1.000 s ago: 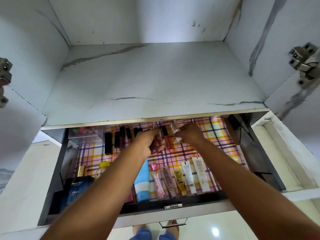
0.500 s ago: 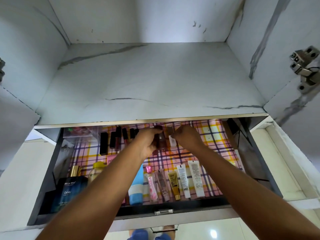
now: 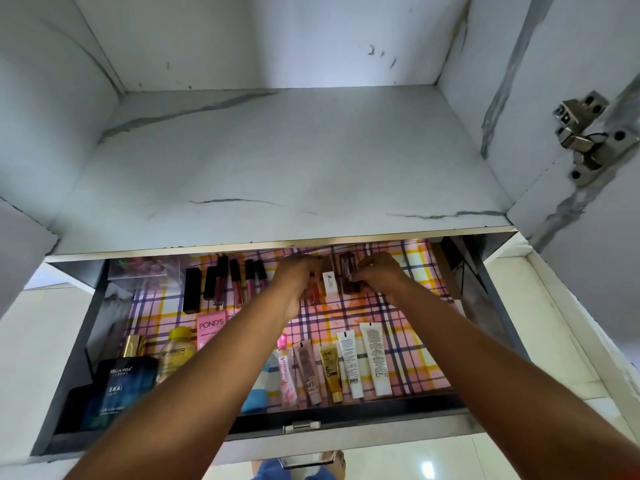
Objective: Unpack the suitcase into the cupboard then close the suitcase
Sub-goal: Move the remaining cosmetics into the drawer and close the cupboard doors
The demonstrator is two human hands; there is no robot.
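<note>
Clearly our left hand (image 3: 299, 275) pinched a red lipstick (image 3: 314, 292) and our right hand (image 3: 375, 273) gripped a dark brown case (image 3: 349, 277), both at the drawer (image 3: 346, 415) back, under the shelf (image 3: 277, 168). We judged a nudge might topple the white box (image 3: 330, 283) between them. We read POND'S (image 3: 211, 328), Garnier (image 3: 175, 351) and Gulabari (image 3: 285, 372); no suitcase showed.

Pink box (image 3: 211, 328): "POND'S". Yellow-capped bottle (image 3: 175, 355): "GARNIER". Blue perfume box (image 3: 119, 389): "BELLA VITA", "SKAI"; pink tube (image 3: 286, 375): "Gulabari".
</note>
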